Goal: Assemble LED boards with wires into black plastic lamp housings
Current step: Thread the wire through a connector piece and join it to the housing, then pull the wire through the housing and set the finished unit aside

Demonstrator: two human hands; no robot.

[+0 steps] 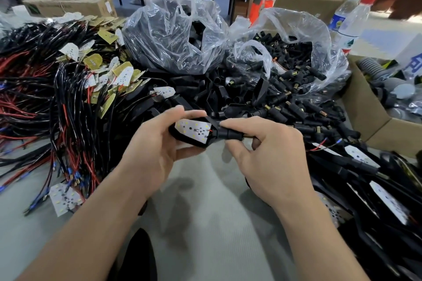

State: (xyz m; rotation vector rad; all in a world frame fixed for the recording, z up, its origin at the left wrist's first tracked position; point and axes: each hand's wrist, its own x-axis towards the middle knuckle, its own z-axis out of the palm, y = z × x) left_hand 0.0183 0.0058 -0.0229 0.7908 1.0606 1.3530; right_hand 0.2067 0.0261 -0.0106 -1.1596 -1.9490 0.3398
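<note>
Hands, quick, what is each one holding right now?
Left hand: holds the black lamp housing with the LED board seated in it.
Right hand: pinches the housing's black stem.

Our left hand (155, 143) covers much of the black housing (212, 123), and our right hand (269, 155) hides the far end of its stem (228, 134). The cardboard box (363, 102) runs off the right edge, the label on the bottle (349, 23) is too blurred to read, and the bottom edge cuts a dark object (139, 255).
</note>
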